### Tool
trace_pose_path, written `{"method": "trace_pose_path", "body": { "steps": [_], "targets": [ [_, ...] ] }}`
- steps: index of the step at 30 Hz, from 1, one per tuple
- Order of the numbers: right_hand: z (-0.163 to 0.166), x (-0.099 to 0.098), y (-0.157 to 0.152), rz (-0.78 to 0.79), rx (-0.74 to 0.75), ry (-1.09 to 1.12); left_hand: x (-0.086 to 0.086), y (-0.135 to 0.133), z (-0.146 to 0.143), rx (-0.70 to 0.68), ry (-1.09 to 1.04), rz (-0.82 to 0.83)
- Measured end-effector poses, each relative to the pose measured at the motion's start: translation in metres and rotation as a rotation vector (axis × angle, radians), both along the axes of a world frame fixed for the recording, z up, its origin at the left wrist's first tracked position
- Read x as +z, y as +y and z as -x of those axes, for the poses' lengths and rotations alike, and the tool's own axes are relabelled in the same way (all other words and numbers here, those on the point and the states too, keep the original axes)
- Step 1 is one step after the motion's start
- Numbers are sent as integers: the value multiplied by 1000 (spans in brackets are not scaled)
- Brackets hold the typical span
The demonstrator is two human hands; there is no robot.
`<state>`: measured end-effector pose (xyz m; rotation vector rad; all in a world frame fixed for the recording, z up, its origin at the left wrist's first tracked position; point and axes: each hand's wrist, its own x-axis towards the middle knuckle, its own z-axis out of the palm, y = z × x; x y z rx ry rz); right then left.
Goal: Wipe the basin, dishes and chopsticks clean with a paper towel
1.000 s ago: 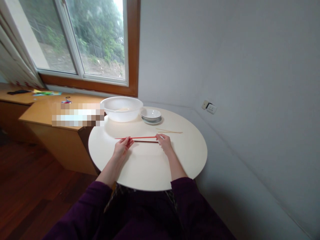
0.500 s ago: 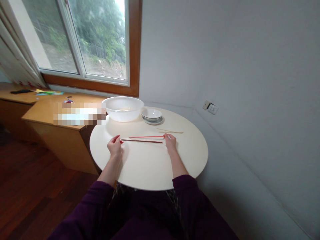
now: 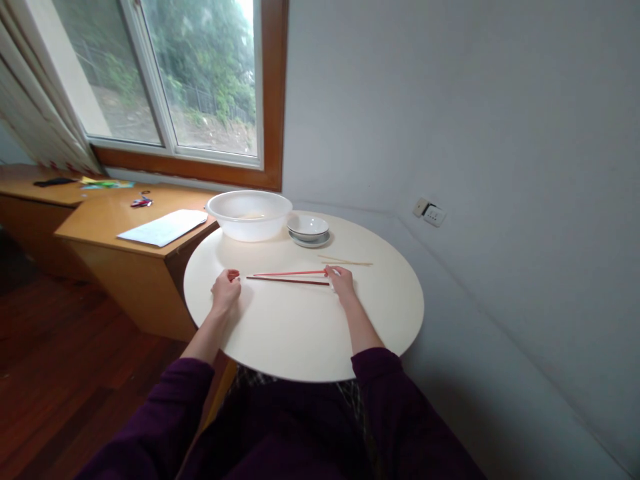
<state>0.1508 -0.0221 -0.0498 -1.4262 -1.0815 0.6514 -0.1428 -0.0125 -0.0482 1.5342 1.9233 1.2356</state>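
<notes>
My right hand pinches the right end of a red chopstick over the white round table. A dark brown chopstick lies just nearer to me, its right end close to my right hand. Past the left tips of both chopsticks is my left hand, with its fingers curled in and nothing visible in them. A small gap parts it from the chopsticks. Behind my right hand lie two thin pale wooden sticks, almost touching at their right ends.
A translucent white basin stands at the table's back left. Beside it, white bowls are stacked on a plate. To the left is a wooden desk with papers and scissors. A wall runs along the right.
My left hand has drawn left, away from the dark brown chopstick's end. My right hand stays at the red chopstick, whose left tip now reaches a little farther left relative to the dark one.
</notes>
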Motion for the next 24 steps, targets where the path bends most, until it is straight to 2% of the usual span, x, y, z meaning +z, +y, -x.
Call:
{"method": "trace_pose_path", "body": {
  "steps": [8,24],
  "targets": [
    [2,3,1,15,49,-61,9,-13,-10,13,35,20],
    [2,-2,5,72,66,-111,17,-16,-12,-9,130,71]
  ]
}}
